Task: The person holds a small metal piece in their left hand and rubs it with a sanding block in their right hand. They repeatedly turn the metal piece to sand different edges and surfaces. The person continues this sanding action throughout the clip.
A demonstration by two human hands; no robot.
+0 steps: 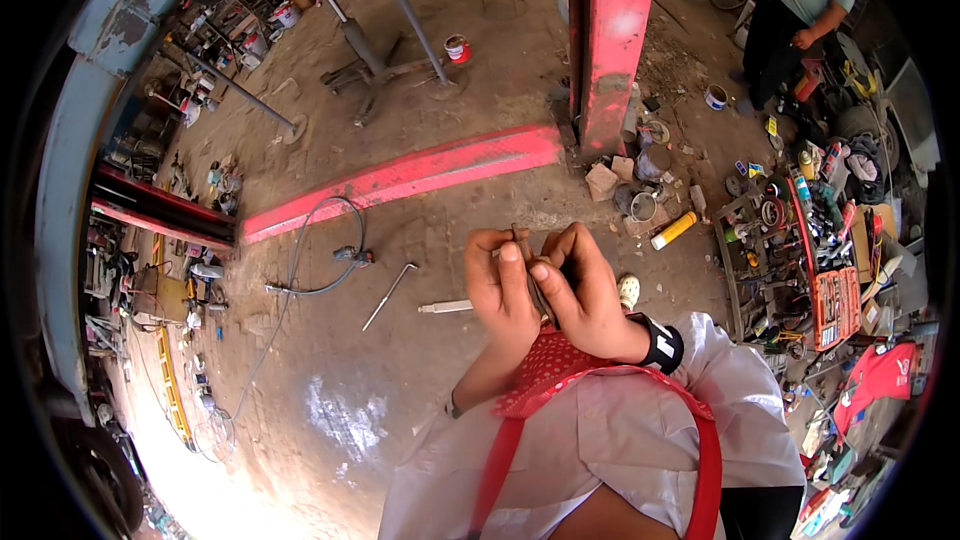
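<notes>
In front of my chest, both hands hold a thin, dark brownish strip or rod [530, 262], slightly tilted. My left hand [492, 285] pinches it with the thumb against curled fingers. From the other side, my right hand [585, 290], with a black band at the wrist, closes thumb and fingers on it. The strip's exact kind cannot be made out, and its lower part is partly hidden by my thumbs. Just below the hands is the red polka-dot cloth [545, 370] of an apron worn over a white shirt.
On the floor to the left lie an L-shaped wrench [390, 296], a flat pale bar [444, 307] and a looped hose [292, 258]. A pink beam [420, 172] crosses ahead to a post [610, 50]. Tools crowd a rack [735, 270] at right; a person [800, 0] stands beyond.
</notes>
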